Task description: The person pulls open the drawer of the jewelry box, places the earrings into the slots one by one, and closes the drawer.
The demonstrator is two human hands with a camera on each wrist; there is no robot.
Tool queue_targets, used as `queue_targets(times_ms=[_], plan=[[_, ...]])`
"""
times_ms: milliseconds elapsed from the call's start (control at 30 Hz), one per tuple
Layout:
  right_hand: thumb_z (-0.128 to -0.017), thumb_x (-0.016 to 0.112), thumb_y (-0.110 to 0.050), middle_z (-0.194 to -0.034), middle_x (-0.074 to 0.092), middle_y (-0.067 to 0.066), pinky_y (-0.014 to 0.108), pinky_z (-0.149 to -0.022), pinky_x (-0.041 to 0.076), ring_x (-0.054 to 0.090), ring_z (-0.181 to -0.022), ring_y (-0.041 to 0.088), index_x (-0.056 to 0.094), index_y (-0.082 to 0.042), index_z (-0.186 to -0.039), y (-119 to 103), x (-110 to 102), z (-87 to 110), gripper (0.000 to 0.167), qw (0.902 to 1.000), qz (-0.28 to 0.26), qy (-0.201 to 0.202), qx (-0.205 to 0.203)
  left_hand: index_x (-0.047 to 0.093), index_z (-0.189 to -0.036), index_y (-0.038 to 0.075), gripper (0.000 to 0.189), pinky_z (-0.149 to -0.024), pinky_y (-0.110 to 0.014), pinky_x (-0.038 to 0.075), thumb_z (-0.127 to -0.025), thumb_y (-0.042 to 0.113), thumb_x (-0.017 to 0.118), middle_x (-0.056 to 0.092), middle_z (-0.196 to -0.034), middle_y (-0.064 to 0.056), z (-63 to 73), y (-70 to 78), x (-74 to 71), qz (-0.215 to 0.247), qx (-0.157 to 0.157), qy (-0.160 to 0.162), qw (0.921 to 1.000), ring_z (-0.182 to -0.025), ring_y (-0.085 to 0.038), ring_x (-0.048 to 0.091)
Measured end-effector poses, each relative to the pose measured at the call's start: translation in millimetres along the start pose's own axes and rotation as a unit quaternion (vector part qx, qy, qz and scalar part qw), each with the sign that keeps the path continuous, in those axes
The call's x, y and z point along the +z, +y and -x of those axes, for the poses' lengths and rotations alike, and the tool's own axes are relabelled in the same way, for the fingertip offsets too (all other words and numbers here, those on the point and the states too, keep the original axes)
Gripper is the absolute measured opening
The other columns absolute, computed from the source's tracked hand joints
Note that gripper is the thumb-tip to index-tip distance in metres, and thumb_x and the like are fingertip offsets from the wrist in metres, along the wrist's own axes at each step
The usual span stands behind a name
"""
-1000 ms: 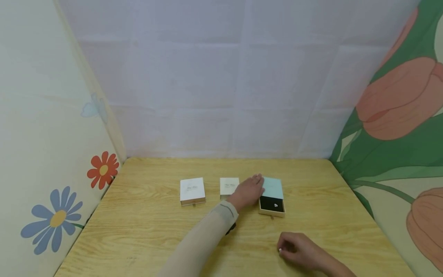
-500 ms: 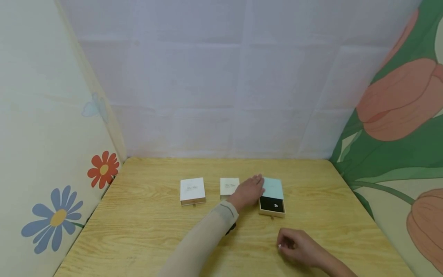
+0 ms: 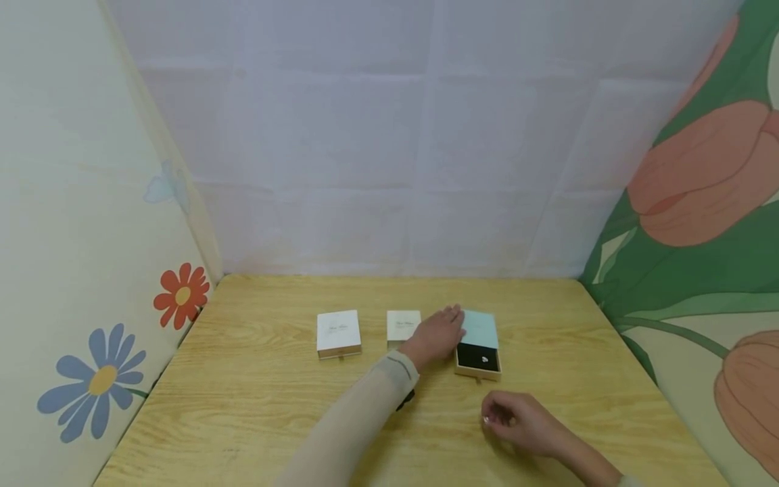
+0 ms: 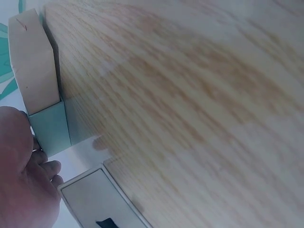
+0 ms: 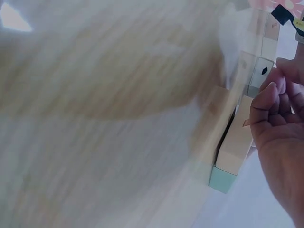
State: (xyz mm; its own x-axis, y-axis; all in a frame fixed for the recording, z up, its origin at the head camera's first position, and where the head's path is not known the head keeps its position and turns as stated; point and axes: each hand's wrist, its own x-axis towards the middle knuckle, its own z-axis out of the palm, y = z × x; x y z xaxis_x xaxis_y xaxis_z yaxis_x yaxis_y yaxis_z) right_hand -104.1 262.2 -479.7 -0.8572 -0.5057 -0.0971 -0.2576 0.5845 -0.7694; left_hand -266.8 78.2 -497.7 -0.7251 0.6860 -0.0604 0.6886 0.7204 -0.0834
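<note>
In the head view a pale blue box (image 3: 481,329) lies on the table with its tan drawer (image 3: 477,373) pulled out toward me. Black padding lines the drawer, and a small silver piece of jewellery (image 3: 485,360) sits on it. My left hand (image 3: 437,333) rests with extended fingers against the box's left side. Nearer me and lower right, my right hand (image 3: 522,421) pinches a tiny shiny piece (image 3: 485,420) between thumb and forefinger; its kind I cannot tell. In the right wrist view the curled fingers (image 5: 273,102) hide that piece.
A cream box (image 3: 402,326) stands just left of my left hand, partly covered by it. Further left is a closed white box (image 3: 338,331). The wooden table (image 3: 255,406) meets a white cloth backdrop (image 3: 328,169) behind, with flower-printed cloths at both sides.
My right hand has moved slightly up and left, nearer the open drawer, still pinching the tiny piece. The left hand and the boxes have stayed in place.
</note>
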Motion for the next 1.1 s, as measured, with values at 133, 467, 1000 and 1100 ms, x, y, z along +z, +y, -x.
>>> queue_targets(times_ms=[133, 467, 1000, 1100], plan=[[-0.091, 0.073, -0.010, -0.087, 0.065, -0.011, 0.022, -0.066, 0.055, 0.059, -0.078, 0.001, 0.068, -0.012, -0.095, -1, -3, -5.4, 0.007, 0.9994, 0.022, 0.018, -0.018, 0.023, -0.162, 0.009, 0.057, -0.125, -0.031, 0.022, -0.113, 0.038, 0.022, 0.020, -0.168, -0.007, -0.9, -0.8, -0.3, 0.003, -0.001, 0.003, 1.0000, -0.154, -0.019, 0.023], [-0.089, 0.075, -0.009, -0.083, 0.064, -0.010, 0.021, -0.063, 0.054, 0.057, -0.074, 0.000, 0.068, -0.010, -0.094, -10, -13, -18.2, 0.008, 0.9937, 0.082, 0.076, -0.011, 0.026, -0.161, 0.008, 0.056, -0.125, -0.031, 0.023, -0.113, 0.037, 0.024, 0.022, -0.168, -0.007, 1.1, -1.4, -1.9, 0.003, 0.000, 0.009, 1.0000, -0.153, -0.020, 0.025], [-0.089, 0.075, -0.008, -0.082, 0.063, -0.009, 0.020, -0.061, 0.051, 0.055, -0.072, 0.002, 0.068, -0.013, -0.094, -8, -24, -36.5, 0.010, 0.9865, 0.096, 0.133, -0.003, 0.025, -0.161, 0.010, 0.056, -0.125, -0.029, 0.021, -0.113, 0.039, 0.024, 0.021, -0.168, -0.005, -2.7, -1.2, 3.4, 0.021, -0.005, 0.004, 0.9998, -0.154, -0.018, 0.024], [-0.088, 0.077, -0.008, -0.080, 0.063, -0.009, 0.020, -0.060, 0.051, 0.054, -0.071, 0.001, 0.069, -0.014, -0.092, -6, -25, -40.4, 0.010, 0.9824, 0.104, 0.155, -0.008, 0.026, -0.161, 0.009, 0.056, -0.125, -0.030, 0.022, -0.113, 0.038, 0.025, 0.021, -0.168, -0.006, -1.4, -1.0, 1.2, 0.023, -0.002, 0.006, 0.9997, -0.154, -0.019, 0.024]])
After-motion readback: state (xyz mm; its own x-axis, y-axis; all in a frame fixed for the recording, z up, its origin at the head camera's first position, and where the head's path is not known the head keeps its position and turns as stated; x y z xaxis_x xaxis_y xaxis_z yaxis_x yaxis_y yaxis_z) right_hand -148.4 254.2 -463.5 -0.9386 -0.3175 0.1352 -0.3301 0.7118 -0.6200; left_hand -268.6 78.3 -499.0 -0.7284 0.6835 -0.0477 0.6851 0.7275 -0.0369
